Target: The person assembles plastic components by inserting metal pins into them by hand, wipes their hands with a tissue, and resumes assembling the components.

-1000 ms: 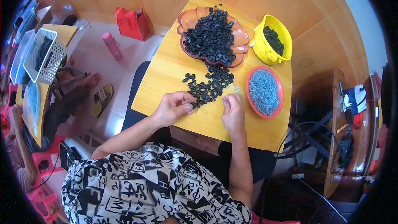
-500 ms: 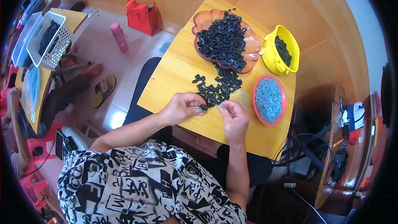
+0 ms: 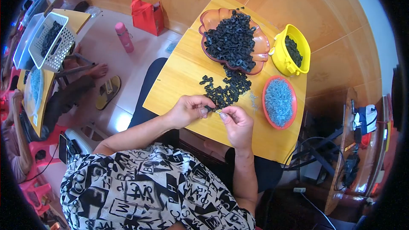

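Note:
My left hand [image 3: 187,111] is closed in a pinch on a small black part [image 3: 208,108] at the near side of the wooden table. Close beside it, my right hand [image 3: 238,125] pinches something thin and too small to name, its fingertips almost meeting the black part. Just beyond both hands spreads a loose heap of small black parts [image 3: 228,91]. It trails back to an amber scalloped tray [image 3: 261,42] piled with more of them. Right of the heap, an oval red dish [image 3: 294,104] holds many thin silvery metal pieces [image 3: 278,100].
A yellow bucket [image 3: 279,55] with black pieces stands at the table's [image 3: 170,89] right back edge. A few silvery bits lie beside the dish. Leftward are a pink bottle [image 3: 124,38], a red bag [image 3: 147,17], a sandal [image 3: 108,93] and another person at a table with a white basket [image 3: 53,55].
My right hand has shifted slightly left, bringing its fingertips up to the black part in my left hand. The left hand stays nearly in place, and the whole view has moved slightly.

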